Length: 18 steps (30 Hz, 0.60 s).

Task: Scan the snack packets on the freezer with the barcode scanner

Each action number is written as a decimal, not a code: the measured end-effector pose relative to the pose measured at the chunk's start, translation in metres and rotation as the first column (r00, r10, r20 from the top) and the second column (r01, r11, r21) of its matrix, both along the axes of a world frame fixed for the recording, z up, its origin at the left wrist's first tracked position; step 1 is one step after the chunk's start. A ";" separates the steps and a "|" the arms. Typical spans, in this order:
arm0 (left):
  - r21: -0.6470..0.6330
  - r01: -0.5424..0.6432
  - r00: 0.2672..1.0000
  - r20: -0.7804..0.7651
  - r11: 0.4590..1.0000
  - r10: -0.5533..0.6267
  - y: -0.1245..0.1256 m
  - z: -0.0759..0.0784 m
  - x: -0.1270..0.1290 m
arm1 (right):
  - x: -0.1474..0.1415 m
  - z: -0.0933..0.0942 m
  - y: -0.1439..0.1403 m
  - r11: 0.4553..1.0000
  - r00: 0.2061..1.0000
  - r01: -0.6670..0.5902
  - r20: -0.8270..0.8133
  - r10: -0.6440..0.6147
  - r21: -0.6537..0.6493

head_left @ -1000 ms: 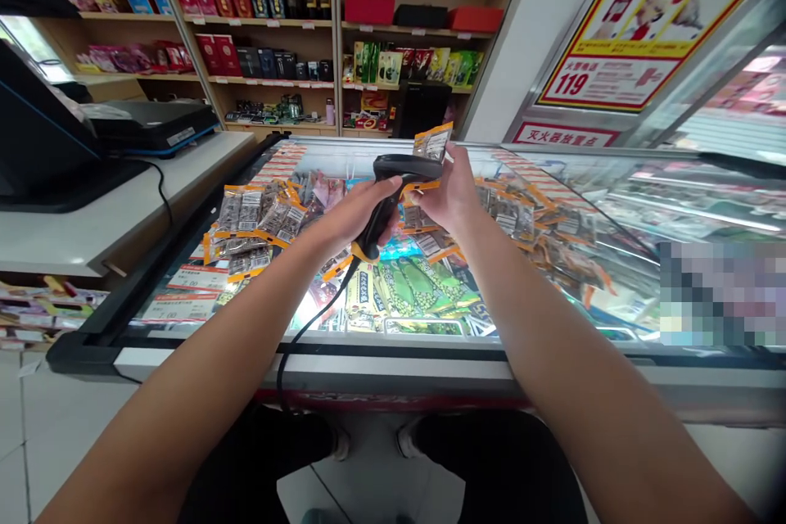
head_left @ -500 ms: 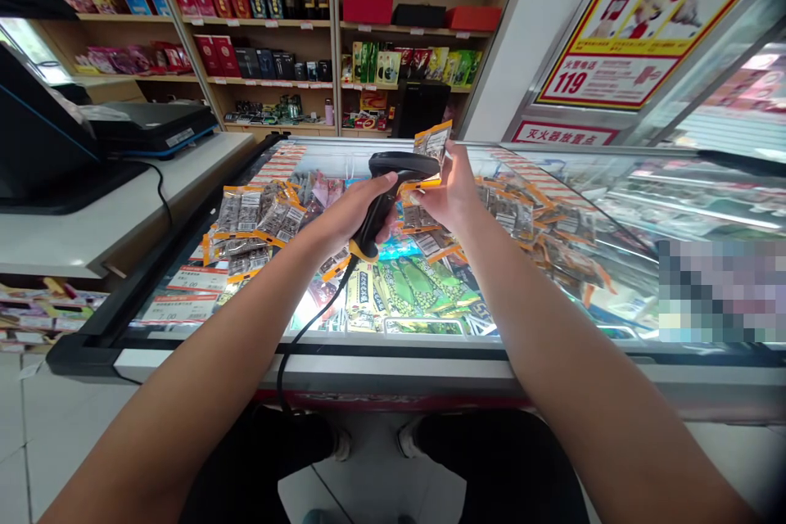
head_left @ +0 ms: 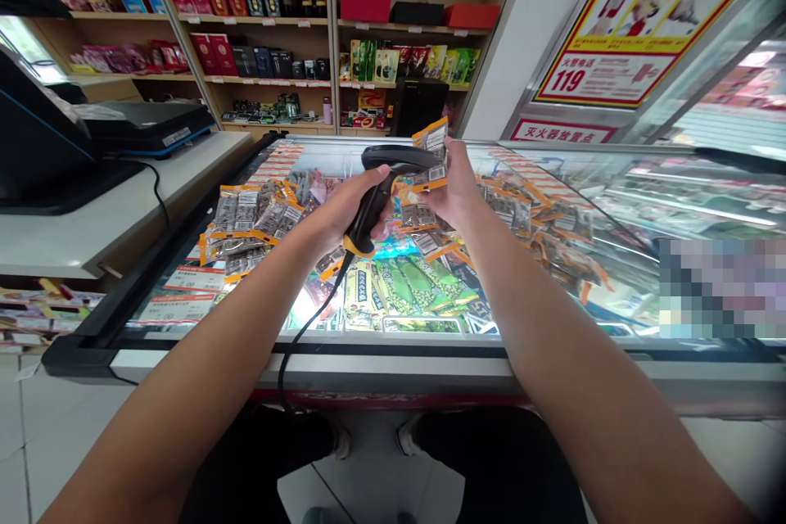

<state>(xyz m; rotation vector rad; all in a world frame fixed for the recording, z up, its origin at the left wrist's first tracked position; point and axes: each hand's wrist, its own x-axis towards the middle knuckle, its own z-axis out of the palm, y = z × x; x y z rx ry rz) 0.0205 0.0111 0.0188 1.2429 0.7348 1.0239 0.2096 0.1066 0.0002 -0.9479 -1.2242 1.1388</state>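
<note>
My left hand [head_left: 345,209] grips the handle of a black barcode scanner [head_left: 393,165] with an orange base and a black cable hanging down. The scanner's head points right at a small orange-edged snack packet [head_left: 431,149] that my right hand [head_left: 451,195] holds upright just beyond it. Both hands hover over the glass lid of a chest freezer [head_left: 393,352]. Several similar packets [head_left: 249,217] lie in a pile on the glass to the left, and more packets [head_left: 540,225] lie to the right.
A white counter [head_left: 104,213] with a black register screen [head_left: 37,131] and a flat scale stands at the left. Wooden shelves [head_left: 288,24] with boxes and bottles fill the back. A red-yellow poster [head_left: 639,16] hangs at the right. Green packaged goods [head_left: 408,286] show under the glass.
Scanner and packet have shifted slightly up and left together; the packet now sits closer against the scanner head. Both grips are unchanged.
</note>
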 end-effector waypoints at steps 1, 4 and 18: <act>0.004 -0.038 0.999 0.000 0.999 0.038 0.002 0.001 -0.003 | 0.003 0.000 0.000 0.998 0.987 0.043 0.152 -0.049 0.043; 0.029 -0.203 0.979 0.002 0.979 0.203 0.012 0.004 -0.013 | 0.012 -0.005 -0.002 0.968 0.683 0.140 0.687 -0.248 0.210; -0.005 -0.504 0.859 0.096 0.864 0.502 0.023 0.014 -0.040 | -0.102 -0.032 -0.078 0.925 0.417 -0.380 0.893 0.167 0.004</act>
